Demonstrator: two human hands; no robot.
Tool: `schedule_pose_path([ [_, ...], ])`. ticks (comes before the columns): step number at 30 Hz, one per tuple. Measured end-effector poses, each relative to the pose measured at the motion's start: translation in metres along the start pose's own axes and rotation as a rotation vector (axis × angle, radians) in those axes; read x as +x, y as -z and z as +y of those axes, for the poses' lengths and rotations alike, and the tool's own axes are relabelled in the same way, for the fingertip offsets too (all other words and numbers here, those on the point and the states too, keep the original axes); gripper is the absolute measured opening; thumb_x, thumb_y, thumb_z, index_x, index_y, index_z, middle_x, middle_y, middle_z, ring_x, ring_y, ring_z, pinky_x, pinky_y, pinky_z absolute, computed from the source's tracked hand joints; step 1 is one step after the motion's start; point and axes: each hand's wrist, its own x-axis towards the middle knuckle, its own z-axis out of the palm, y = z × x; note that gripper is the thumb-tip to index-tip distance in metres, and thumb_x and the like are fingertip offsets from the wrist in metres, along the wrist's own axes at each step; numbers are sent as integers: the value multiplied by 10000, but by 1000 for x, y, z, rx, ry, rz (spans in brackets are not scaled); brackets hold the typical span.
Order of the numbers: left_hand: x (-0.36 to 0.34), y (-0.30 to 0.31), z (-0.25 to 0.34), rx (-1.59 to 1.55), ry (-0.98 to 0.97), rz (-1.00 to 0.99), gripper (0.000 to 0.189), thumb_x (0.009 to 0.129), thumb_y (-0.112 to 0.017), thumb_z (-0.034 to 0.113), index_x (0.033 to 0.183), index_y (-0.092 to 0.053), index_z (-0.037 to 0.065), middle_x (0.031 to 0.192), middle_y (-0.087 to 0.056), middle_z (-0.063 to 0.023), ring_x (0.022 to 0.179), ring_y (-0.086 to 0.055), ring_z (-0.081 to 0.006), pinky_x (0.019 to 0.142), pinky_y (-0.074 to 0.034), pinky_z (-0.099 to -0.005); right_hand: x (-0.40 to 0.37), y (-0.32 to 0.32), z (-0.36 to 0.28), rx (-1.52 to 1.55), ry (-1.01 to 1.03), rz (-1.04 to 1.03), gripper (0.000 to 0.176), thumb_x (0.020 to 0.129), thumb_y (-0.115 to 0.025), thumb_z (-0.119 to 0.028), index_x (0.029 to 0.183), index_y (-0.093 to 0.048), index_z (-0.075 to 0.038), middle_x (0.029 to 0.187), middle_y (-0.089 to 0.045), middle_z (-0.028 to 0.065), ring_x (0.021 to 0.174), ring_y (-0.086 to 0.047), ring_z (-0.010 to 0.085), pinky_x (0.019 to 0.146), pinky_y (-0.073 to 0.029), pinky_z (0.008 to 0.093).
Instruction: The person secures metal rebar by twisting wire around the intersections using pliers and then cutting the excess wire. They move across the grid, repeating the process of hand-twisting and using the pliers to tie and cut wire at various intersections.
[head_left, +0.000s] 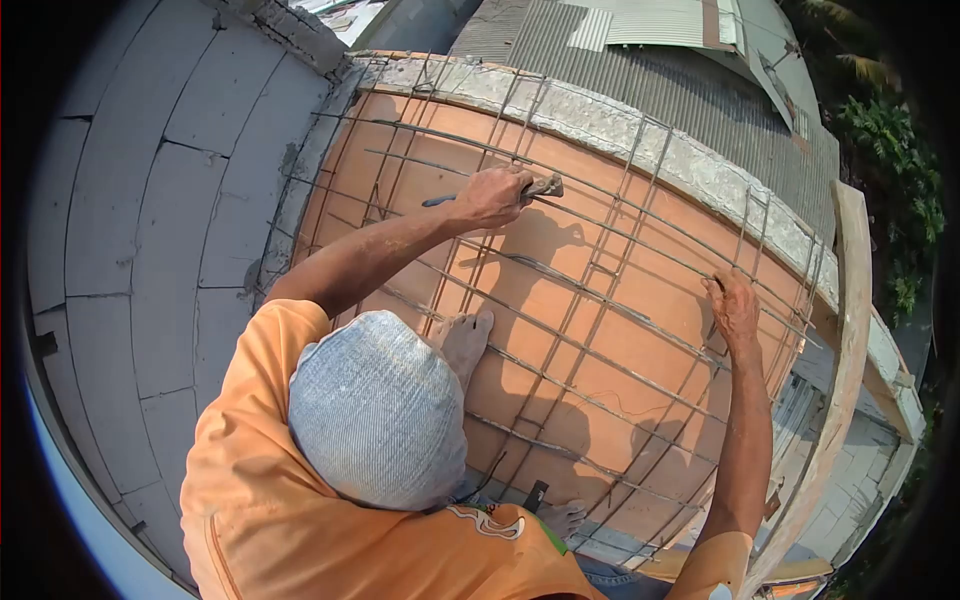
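Observation:
My left hand (495,196) is closed around a tool with a worn metal head (546,186) and a blue handle end (438,200), just above the upper bars of a steel rebar grid (590,285). Farther right, my right hand (735,305) has its fingers bent round a long bar near the grid's right end. The bars cross over an orange-brown board (530,250), which carries the shadows of my arms and body. Small details at the right fingertips cannot be made out.
Grey block wall (150,220) rises at left. A rough concrete edge (600,110) borders the board's far side, with corrugated roofing (690,100) beyond. A wooden plank (845,330) slants at right. Bare feet (465,342) stand among the bars, below a denim cap (380,410).

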Motion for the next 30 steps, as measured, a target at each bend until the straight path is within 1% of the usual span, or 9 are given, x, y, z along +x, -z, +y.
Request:
schedule_pose_path([
  [1,-4,-2,-3,-22,-72,57,215,868,-626,231,935,-592,30,887,-634,-186,889,-615,-384,743,-486,-491,1,-5,2,6,-4,-20,192,856,-654,-194,860,-628,-4,820,-591,174,789,-589,366,685,-452,464],
  [6,-2,-18,-14,0,-21,23,164,859,-551,146,940,-589,8,923,-638,-201,905,-622,-401,761,-502,-498,6,-17,2,-18,21,-14,144,858,-635,-139,869,-623,5,826,-582,176,782,-586,373,685,-447,467],
  [9,-1,-24,-21,-18,17,17,157,839,-598,153,930,-598,26,922,-619,-185,927,-610,-377,775,-487,-500,9,-22,2,-43,70,4,110,856,-631,-114,868,-626,-4,840,-586,172,786,-590,369,687,-454,468],
  [15,-8,-26,-23,14,7,36,159,858,-553,142,963,-583,26,941,-631,-187,907,-621,-388,776,-502,-492,1,-36,5,-62,140,61,105,830,-652,-119,870,-629,-25,881,-604,156,844,-619,357,698,-497,454],
  [18,-5,-24,-13,-14,108,-10,176,842,-605,177,953,-591,40,943,-623,-171,898,-617,-393,746,-489,-505,-2,-28,-5,-87,32,-8,135,853,-621,-146,840,-601,-14,865,-583,180,868,-600,373,740,-483,474],
  [21,-3,-33,-17,-42,69,26,171,788,-611,121,936,-571,45,939,-597,-181,899,-594,-420,734,-462,-510,-7,-29,0,-126,-7,-48,62,849,-581,-97,856,-608,-42,876,-609,155,897,-616,343,789,-489,478],
  [25,-3,-32,-10,-96,79,11,160,801,-579,141,885,-518,20,881,-566,-209,860,-568,-431,721,-425,-496,-12,-33,10,-131,46,24,97,844,-628,-118,874,-593,-33,837,-574,134,859,-604,331,701,-498,456],
  [28,0,-34,-11,-80,67,-19,154,804,-583,132,890,-523,19,884,-571,-208,862,-569,-430,722,-428,-503,-11,-29,11,-134,-11,-57,88,820,-628,-94,867,-587,-32,847,-580,135,869,-606,333,710,-506,447],
  [30,1,-35,-11,-63,58,-45,151,804,-590,118,902,-535,18,907,-580,-206,884,-570,-432,734,-436,-514,-14,-31,12,-154,1,-4,82,810,-624,-83,863,-589,-31,850,-584,135,870,-609,333,713,-509,449],
])
